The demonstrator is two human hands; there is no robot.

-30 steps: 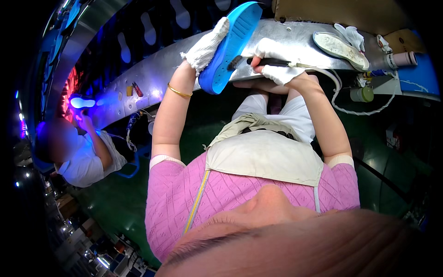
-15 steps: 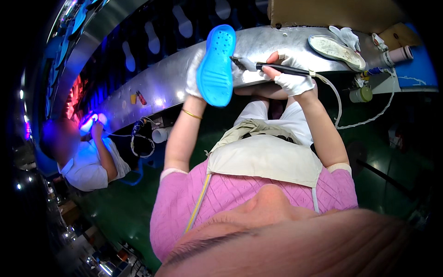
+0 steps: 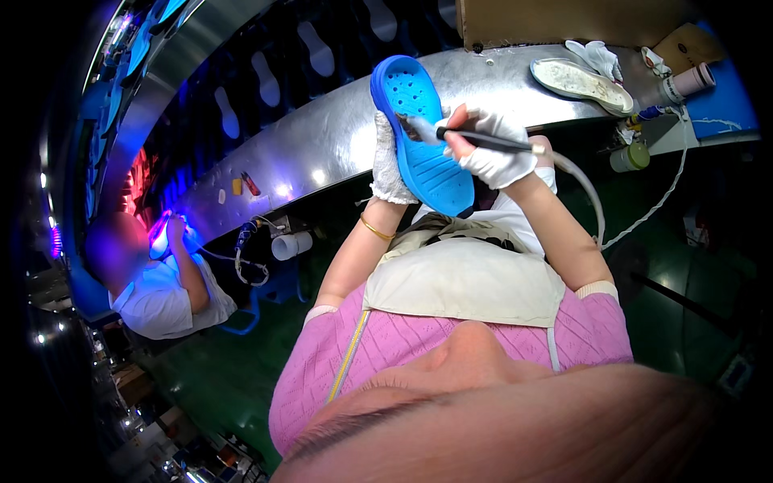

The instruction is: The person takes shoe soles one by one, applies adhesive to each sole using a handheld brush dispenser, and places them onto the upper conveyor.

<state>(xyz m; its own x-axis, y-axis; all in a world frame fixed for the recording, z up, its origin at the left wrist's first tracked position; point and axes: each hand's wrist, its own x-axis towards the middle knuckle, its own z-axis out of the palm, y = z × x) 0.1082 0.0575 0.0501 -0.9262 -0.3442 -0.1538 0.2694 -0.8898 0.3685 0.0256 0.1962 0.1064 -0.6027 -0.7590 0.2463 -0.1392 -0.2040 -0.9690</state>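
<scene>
A bright blue shoe sole (image 3: 439, 173) with small holes near its far end is tilted in front of me, its hollow side showing. My left hand (image 3: 388, 165), in a white glove, grips its left edge; the fingers behind it are hidden. My right hand (image 3: 501, 154), in a white glove with bare fingertips, is closed around a brush (image 3: 487, 140) with a black handle. A pale hose (image 3: 586, 183) runs from the handle's end. The brush's bristles, blurred by motion, lie over the middle of the sole, near its left rim.
Ahead curves a metal bench (image 3: 322, 149), with rows of soles (image 3: 316, 50) beyond it. A white-lined sole (image 3: 576, 83), white gloves (image 3: 597, 60) and a cardboard box (image 3: 555, 24) are at the right. A green-lidded jar (image 3: 630, 158) hangs below. Another person (image 3: 165, 298) works at the left.
The sole has moved right and nearer me and has turned, its near end swinging right. The brush has shifted from beside its edge to over its inside.
</scene>
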